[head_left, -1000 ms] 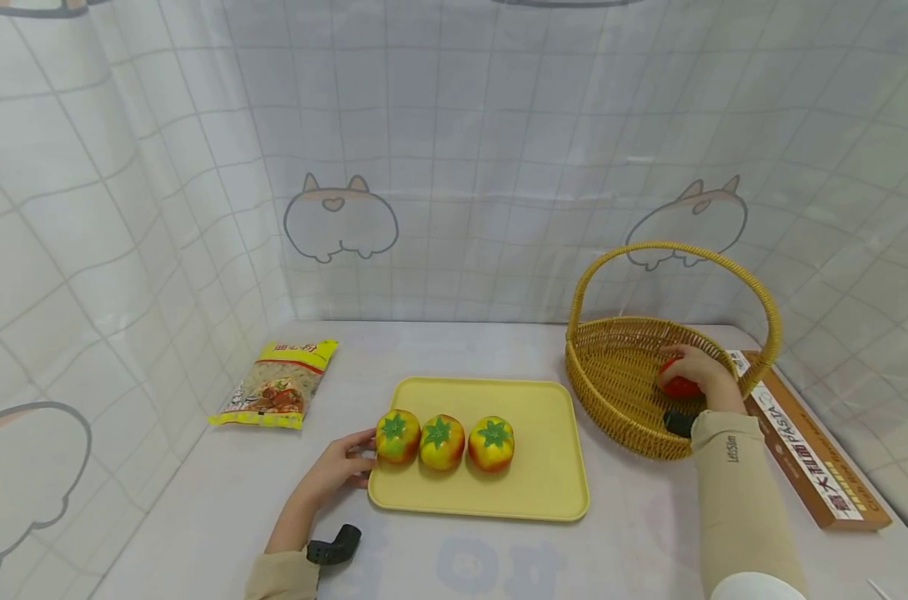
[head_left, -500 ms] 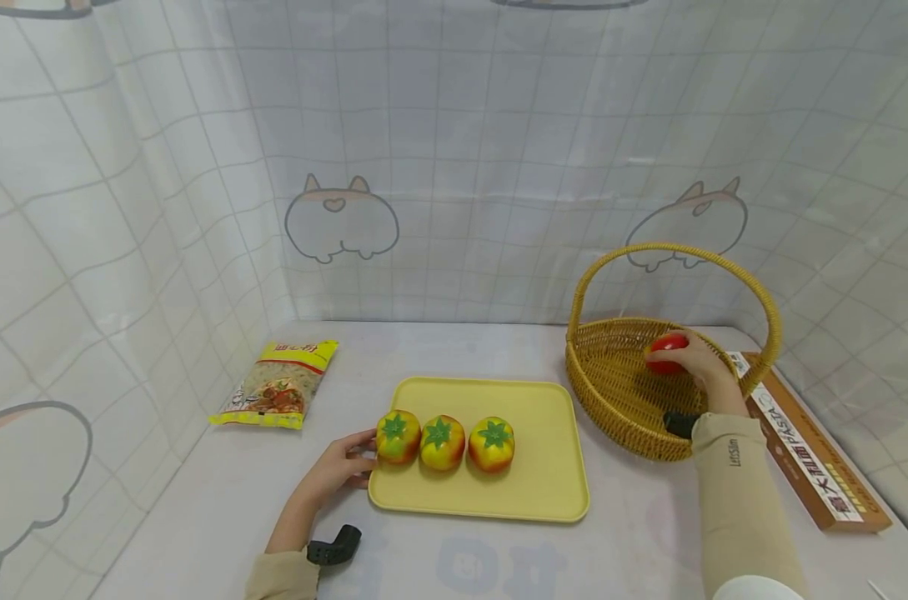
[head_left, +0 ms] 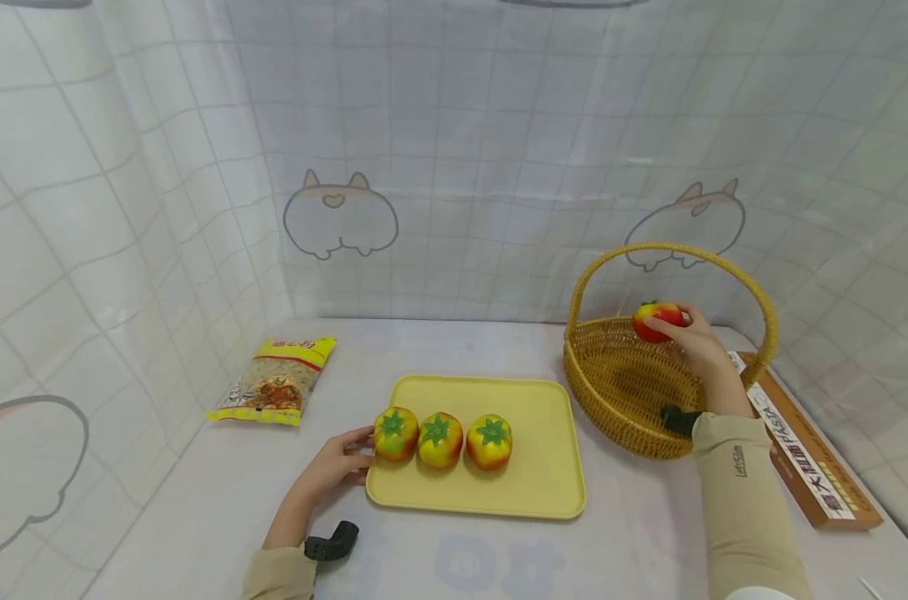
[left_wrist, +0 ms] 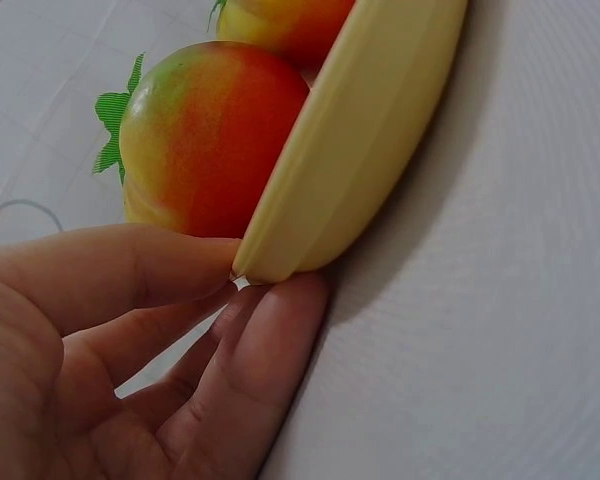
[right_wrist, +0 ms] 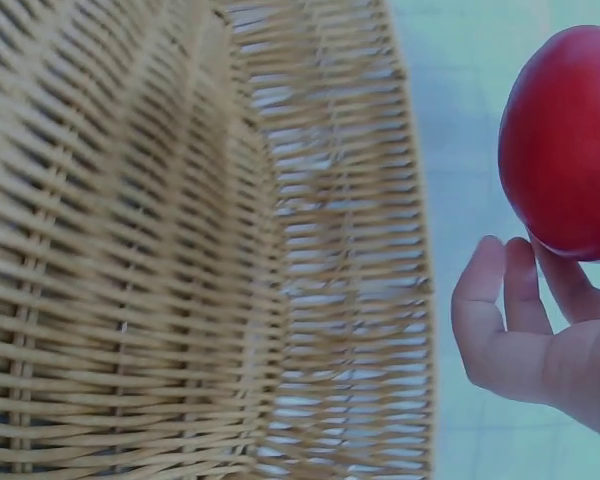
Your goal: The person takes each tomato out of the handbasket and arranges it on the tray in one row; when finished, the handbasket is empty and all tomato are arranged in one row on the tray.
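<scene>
My right hand point(head_left: 697, 337) grips a red-and-yellow artificial tomato point(head_left: 657, 322) by its side, above the back rim of the wicker basket point(head_left: 611, 408) and under its arched handle. In the right wrist view the tomato point(right_wrist: 570, 150) shows its smooth red underside, cut by the frame's edge. My left hand point(head_left: 335, 462) pinches the left edge of the yellow tray point(head_left: 532, 467); in the left wrist view its fingers lie above and below the tray rim point(left_wrist: 355, 150). Three similar tomatoes point(head_left: 439, 440) sit in a row on the tray, green leaves up. The leftmost one point(left_wrist: 205, 140) is right beside my left fingers.
A yellow-edged plastic food packet point(head_left: 277, 383) lies left of the tray. A long brown pasta box point(head_left: 814, 458) lies right of the basket. A white gridded curtain point(head_left: 454, 208) encloses the table point(head_left: 393, 350) at the back and sides.
My right hand has lifted the tomato from inside the basket to above its back rim, turning it so the leaves show. My left hand and the tray have stayed put.
</scene>
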### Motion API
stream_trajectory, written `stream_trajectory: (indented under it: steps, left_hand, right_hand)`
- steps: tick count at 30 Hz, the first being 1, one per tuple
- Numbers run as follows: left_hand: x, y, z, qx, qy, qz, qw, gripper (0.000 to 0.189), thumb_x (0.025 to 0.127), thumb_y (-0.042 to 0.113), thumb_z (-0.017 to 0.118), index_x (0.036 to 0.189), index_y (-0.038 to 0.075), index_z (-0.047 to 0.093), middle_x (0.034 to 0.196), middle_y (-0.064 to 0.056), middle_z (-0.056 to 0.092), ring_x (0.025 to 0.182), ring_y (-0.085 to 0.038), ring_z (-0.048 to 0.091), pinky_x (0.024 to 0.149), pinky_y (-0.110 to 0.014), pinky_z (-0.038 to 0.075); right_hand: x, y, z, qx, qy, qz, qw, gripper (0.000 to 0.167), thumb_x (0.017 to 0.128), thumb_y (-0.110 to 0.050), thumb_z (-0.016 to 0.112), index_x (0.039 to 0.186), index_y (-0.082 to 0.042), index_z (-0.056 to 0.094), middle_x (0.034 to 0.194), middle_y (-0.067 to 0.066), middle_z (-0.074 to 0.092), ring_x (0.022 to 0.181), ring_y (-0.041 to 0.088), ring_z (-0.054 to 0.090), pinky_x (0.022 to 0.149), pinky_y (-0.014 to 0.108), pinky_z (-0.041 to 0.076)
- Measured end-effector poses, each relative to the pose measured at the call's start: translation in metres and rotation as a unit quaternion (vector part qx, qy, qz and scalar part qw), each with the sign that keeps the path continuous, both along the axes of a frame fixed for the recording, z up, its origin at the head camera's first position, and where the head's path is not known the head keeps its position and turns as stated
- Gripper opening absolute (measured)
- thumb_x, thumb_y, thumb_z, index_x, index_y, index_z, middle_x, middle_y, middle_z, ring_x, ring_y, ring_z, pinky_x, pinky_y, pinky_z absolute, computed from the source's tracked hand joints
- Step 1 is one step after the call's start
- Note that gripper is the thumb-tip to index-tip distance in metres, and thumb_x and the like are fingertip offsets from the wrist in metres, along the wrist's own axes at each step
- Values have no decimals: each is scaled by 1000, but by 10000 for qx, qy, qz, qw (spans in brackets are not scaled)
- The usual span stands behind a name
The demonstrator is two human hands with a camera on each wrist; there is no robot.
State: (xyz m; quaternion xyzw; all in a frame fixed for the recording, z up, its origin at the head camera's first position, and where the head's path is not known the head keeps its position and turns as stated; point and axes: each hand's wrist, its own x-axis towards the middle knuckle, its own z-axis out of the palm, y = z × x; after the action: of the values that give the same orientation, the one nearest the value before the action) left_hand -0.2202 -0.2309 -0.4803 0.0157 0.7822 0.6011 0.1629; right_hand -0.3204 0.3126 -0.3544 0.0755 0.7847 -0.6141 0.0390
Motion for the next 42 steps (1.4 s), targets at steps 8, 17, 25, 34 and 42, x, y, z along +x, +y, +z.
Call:
stream_trajectory:
  steps: [8,17,25,34,42]
  left_hand:
    - [-1,-1,1,-25,1,-3,10000,65,82,8,62,138,-7,33,123,-24,46,82,-17,59,66,-32,55]
    - [-1,-1,1,-9,-39,-26,10000,65,84,8,61,139,-7,32,125,-24,45,84,-18,59,68,-33,55]
    - [0,-1,1,-67,-72,24,9999,64,84,9,61,139,-6,32,125,-23,45,84,-18,59,68,-33,55]
    - [1,0,1,-107,-102,71,9999,63,84,8,60,140,-5,32,125,-23,46,85,-18,59,69,-34,55]
    - [0,0,1,-127,-90,104,9998,63,84,8,61,139,-5,34,123,-21,48,86,-18,58,69,-34,55]
  right_hand:
    - [8,-12,14,-467,409,16,9981,96,81,-35,67,148,-10,3,137,13,23,105,10,41,76,15,49]
    - [17,-21,17,-759,648,-34,9950,75,81,-22,70,137,-18,20,125,7,27,97,9,41,70,12,45]
    - [30,-29,22,-170,894,248,9955,83,85,-23,66,144,-14,8,143,19,15,111,16,36,77,10,41]
    - [47,-40,15,-108,1285,565,9900,67,85,-14,66,132,-22,19,147,20,12,112,13,37,79,10,42]
    - [61,-55,8,-286,1567,877,9833,65,81,-4,68,125,-24,25,134,4,26,109,8,39,81,12,44]
